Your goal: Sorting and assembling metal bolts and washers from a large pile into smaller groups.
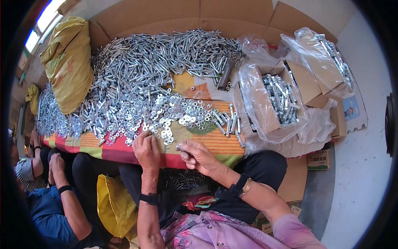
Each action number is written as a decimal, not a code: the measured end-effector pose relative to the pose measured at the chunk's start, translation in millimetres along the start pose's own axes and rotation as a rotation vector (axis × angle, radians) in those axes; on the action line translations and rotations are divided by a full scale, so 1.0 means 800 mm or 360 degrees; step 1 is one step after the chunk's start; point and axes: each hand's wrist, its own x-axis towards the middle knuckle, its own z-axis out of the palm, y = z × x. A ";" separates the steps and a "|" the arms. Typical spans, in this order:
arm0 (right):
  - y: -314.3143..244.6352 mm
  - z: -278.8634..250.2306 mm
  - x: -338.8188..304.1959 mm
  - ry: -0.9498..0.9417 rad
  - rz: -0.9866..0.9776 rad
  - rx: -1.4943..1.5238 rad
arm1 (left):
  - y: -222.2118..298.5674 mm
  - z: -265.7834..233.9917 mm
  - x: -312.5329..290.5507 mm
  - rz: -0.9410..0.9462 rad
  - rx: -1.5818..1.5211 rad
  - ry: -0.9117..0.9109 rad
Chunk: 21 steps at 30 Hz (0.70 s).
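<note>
My left hand (146,150) is at the near edge of a spread of flat washers (166,133), its fingers curled down among them. Whatever its fingertips hold, if anything, is hidden. To the right, my right hand (198,157) is raised over the table's front edge with thumb and fingers pinched together. A small shiny metal piece (178,147) shows at its fingertips, too small to name. Loose nuts (202,120) lie beyond, next to several bolts fitted with sleeves and nuts (232,120). Behind the washers rises a large heap of metal bolts or sleeves (166,54).
At right, a plastic-lined cardboard box (265,120) holds bolt assemblies; another box (306,79) stands behind it. A dark cylinder (226,74) lies beside the heap. Yellow sacks (68,66) rest at left. A patterned cloth (120,151) covers the table. A co-worker's hand (57,166) is at left.
</note>
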 end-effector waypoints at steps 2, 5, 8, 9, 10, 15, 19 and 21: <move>0.002 -0.001 0.001 0.0098 0.0054 -0.0082 | 0.005 -0.005 0.000 -0.0150 -0.0211 0.0035; 0.001 0.003 0.004 0.0213 0.0063 -0.0166 | 0.022 -0.009 -0.001 -0.0334 -0.0512 0.0096; -0.002 0.006 0.014 0.0248 0.0038 -0.0275 | 0.046 -0.014 -0.003 -0.0375 -0.0655 0.0121; -0.003 0.006 0.019 0.0248 0.0039 -0.0274 | 0.054 -0.016 -0.004 -0.0382 -0.0712 0.0117; -0.004 0.005 0.024 0.0251 0.0020 -0.0335 | 0.061 -0.015 -0.006 -0.0456 -0.0788 0.0086; -0.007 0.001 0.037 0.0158 -0.0036 -0.0516 | 0.074 -0.004 -0.014 -0.0415 -0.0798 0.0058; -0.002 -0.001 0.042 0.0210 -0.0138 -0.0600 | 0.076 0.002 -0.017 -0.0259 -0.0688 0.0065; -0.004 0.001 0.040 0.0264 -0.0208 -0.0563 | 0.082 0.007 -0.015 -0.0145 -0.0646 0.0106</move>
